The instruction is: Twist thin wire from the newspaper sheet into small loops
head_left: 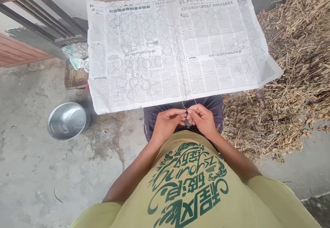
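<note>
My left hand [167, 121] and my right hand [203, 118] meet over my lap, fingers pinched together on a thin wire [189, 99] that curves up in a small loop above them. A small dark thing sits between the fingertips; I cannot make it out. Just beyond my hands a large newspaper sheet [177, 45] lies spread out. Several bent wire loops [144, 54] lie in rows on it.
A metal bowl [67, 120] stands on the concrete floor to the left. A heap of dry straw [291, 83] fills the right side. A wooden frame [38, 18] leans at the far left, with crumpled plastic [77, 57] beside the newspaper's left edge.
</note>
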`<state>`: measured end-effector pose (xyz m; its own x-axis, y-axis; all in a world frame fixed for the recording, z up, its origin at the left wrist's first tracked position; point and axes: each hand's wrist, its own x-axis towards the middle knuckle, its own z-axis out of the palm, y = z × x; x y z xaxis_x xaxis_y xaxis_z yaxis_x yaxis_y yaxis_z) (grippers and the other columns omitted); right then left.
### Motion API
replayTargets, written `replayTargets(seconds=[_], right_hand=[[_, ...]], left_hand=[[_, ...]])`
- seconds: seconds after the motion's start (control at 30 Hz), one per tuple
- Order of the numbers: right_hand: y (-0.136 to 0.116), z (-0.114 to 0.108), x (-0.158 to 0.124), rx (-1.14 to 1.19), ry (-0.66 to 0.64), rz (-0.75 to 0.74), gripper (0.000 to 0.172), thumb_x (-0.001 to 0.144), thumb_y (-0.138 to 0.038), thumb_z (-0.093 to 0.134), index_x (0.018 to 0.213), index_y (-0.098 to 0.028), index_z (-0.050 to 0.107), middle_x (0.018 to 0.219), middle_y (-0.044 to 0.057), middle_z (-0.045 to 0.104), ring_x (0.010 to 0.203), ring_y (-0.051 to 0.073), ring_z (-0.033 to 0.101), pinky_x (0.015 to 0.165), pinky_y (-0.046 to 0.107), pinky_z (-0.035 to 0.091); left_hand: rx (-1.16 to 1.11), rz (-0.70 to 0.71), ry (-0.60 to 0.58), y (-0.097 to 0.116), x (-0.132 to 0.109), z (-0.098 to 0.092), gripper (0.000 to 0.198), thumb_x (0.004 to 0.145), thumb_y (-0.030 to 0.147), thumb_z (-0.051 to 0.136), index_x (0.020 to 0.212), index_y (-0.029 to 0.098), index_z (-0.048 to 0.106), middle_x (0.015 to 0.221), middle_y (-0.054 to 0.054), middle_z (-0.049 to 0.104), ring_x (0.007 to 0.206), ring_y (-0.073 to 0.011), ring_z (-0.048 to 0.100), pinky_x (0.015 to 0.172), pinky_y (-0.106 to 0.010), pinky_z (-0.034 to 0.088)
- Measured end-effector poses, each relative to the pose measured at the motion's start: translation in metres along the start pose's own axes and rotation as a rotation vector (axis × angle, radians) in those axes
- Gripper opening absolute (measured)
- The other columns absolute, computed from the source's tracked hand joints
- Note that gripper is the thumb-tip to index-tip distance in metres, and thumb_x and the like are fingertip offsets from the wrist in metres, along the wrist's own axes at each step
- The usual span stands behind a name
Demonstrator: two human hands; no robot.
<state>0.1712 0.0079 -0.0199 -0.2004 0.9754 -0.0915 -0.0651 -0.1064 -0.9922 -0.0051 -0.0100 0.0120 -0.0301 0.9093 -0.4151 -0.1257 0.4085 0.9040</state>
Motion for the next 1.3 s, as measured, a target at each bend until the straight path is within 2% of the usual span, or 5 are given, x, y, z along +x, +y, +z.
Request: replayTargets(seconds=[0.17,0.57,0.8,0.97,1.3], right_hand=[[0.000,0.003,-0.003,0.078,0.045,0.061,0.034,0.100,-0.052,0.077,0.091,-0.020,0.071,0.071,-0.002,0.071,0.054,0.010,0.057,0.050,0.024,0.046],[0.003,0.007,-0.012,0.051,0.008,0.061,0.033,0.102,-0.051,0.076,0.092,-0.020,0.071,0.075,0.001,0.075,0.059,0.012,0.064,0.052,0.024,0.047],[0.007,-0.033,-0.008,0.023,-0.004,-0.063,0.027,0.105,-0.044,0.075,0.122,-0.023,0.073,0.097,0.005,0.079,0.076,0.015,0.070,0.057,0.025,0.052],[-0.002,-0.053,0.012,0.235,-0.277,-0.100,0.035,0.106,-0.042,0.073,0.138,-0.028,0.074,0.117,0.009,0.078,0.099,0.021,0.073,0.069,0.031,0.061],[0.008,-0.036,0.019,0.121,-0.248,-0.181,0.018,0.103,-0.035,0.079,0.118,-0.030,0.085,0.118,0.007,0.077,0.094,0.017,0.074,0.070,0.029,0.061]], left_hand=[[-0.089,-0.044,-0.021,-0.001,0.003,-0.002,0.026,0.078,0.037,0.095,0.098,0.021,0.092,0.089,-0.008,0.085,0.081,-0.0184,0.072,0.072,-0.030,0.061],[-0.021,0.144,0.107,-0.006,-0.001,0.009,0.019,0.088,0.039,0.088,0.091,0.020,0.089,0.078,-0.002,0.076,0.071,-0.0140,0.064,0.070,-0.028,0.055],[-0.160,-0.062,-0.073,-0.001,0.003,0.000,0.023,0.081,0.037,0.092,0.083,0.016,0.083,0.081,-0.005,0.078,0.069,-0.0128,0.065,0.060,-0.023,0.050],[-0.293,-0.230,-0.229,0.012,-0.002,0.003,0.026,0.080,0.036,0.092,0.080,0.015,0.077,0.078,-0.005,0.076,0.057,-0.0087,0.058,0.049,-0.019,0.043],[-0.180,-0.214,-0.304,0.003,-0.006,-0.004,0.025,0.085,0.039,0.092,0.085,0.017,0.079,0.065,0.002,0.065,0.051,-0.0058,0.049,0.051,-0.019,0.041]])
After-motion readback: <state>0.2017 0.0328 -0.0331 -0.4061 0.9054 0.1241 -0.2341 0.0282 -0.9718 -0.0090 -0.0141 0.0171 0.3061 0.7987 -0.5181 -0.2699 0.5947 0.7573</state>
